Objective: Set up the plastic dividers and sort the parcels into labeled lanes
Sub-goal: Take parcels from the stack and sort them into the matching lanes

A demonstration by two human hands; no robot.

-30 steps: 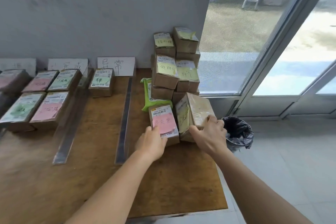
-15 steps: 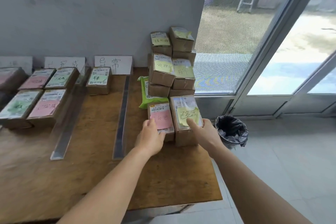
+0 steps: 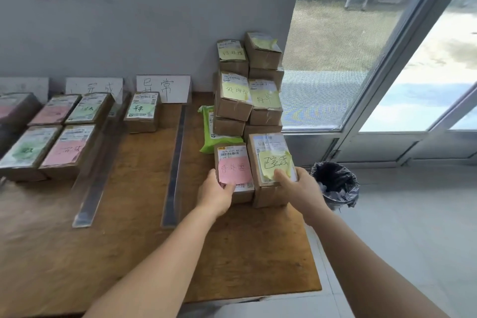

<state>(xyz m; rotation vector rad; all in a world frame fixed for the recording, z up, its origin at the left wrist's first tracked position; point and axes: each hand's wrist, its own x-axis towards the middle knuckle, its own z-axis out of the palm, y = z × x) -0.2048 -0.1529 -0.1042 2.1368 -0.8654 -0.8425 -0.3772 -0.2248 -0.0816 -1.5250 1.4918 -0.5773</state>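
Two cardboard parcels lie side by side near the table's right edge. My left hand [image 3: 215, 195] grips the near end of the parcel with the pink note [image 3: 233, 162], thumb on top. My right hand [image 3: 296, 188] grips the near end of the taller parcel with the yellow note [image 3: 273, 157], thumb on the note. Behind them rises a stack of parcels with yellow notes [image 3: 247, 88]. Two clear plastic dividers, the right divider [image 3: 174, 168] and the left divider [image 3: 95, 175], stand on the table, marking lanes. White lane labels [image 3: 162, 88] lean on the wall. Sorted parcels [image 3: 51, 137] lie in the left lanes, one parcel [image 3: 142, 111] in the middle lane.
A green soft pack [image 3: 211, 134] lies between the stack and the held parcels. The wooden table [image 3: 129, 253] ends at the right just past my right hand. A bin with a black bag [image 3: 335, 183] stands on the floor beside it. Glass doors [image 3: 387, 59] are at the right.
My right hand has tipped the yellow-note parcel from its tilted pose to lie flat with the note facing up beside the pink-note parcel. My left hand stayed on the pink-note parcel.
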